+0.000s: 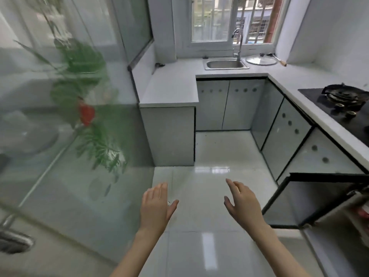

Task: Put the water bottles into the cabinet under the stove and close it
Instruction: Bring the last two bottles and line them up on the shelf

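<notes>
Hands outstretched, spread, empty: left hand (154,206), right hand (242,202) | cabinet door (283,202) apparently open

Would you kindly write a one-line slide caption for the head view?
Left hand and right hand hover open and empty near the open cabinet door under the stove.

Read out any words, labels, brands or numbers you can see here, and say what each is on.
No readable text anywhere.
The gas stove, cabinet doors and sink carry no lettering.
A red item inside the open cabinet is too blurred to read.
</notes>
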